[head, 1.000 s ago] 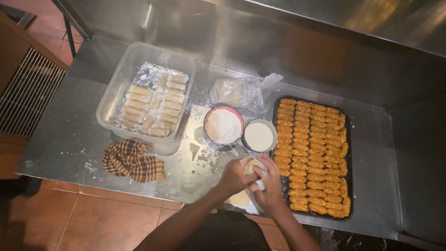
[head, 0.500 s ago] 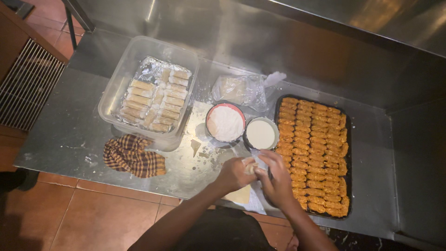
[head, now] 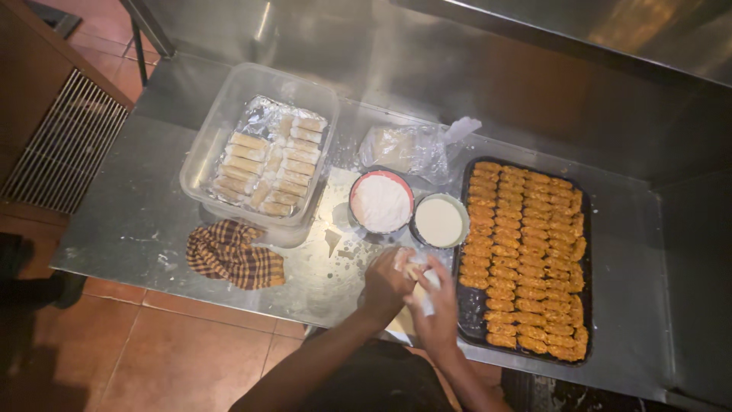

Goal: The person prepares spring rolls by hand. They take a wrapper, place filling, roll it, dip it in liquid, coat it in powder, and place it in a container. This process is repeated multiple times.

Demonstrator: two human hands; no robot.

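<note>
Both hands are seen together at the front edge of the steel bench (head: 114,229), just left of the dark tray (head: 467,320). The left hand (head: 387,281) is curled around a small pale piece of dough (head: 414,268), which is pressed between it and the right hand (head: 436,309). The fingers of the right hand are bent over the piece from the tray side; both hands are partly closed on it, and white dusting is noted on the fingers. How much of the piece is enclosed cannot be told, since most of it is hidden by the hands.

The dark tray is filled with rows of orange-brown crumbed pieces (head: 534,244), packed closely; a bare patch is left at its near left corner, beside the right hand. Just behind the hands, two round bowls stand side by side, touching or nearly so: a red-rimmed bowl of white powder (head: 380,203) and a dark bowl of pale liquid (head: 438,221). Behind them a crumpled clear plastic bag (head: 408,149) is lying. To the left, a clear plastic tub (head: 221,122) lined with foil holds rows of pale uncoated rolls (head: 267,164). A brown checked cloth (head: 232,255) is bunched in front of the tub. White smears are recorded on the bench between tub and bowls.
</note>
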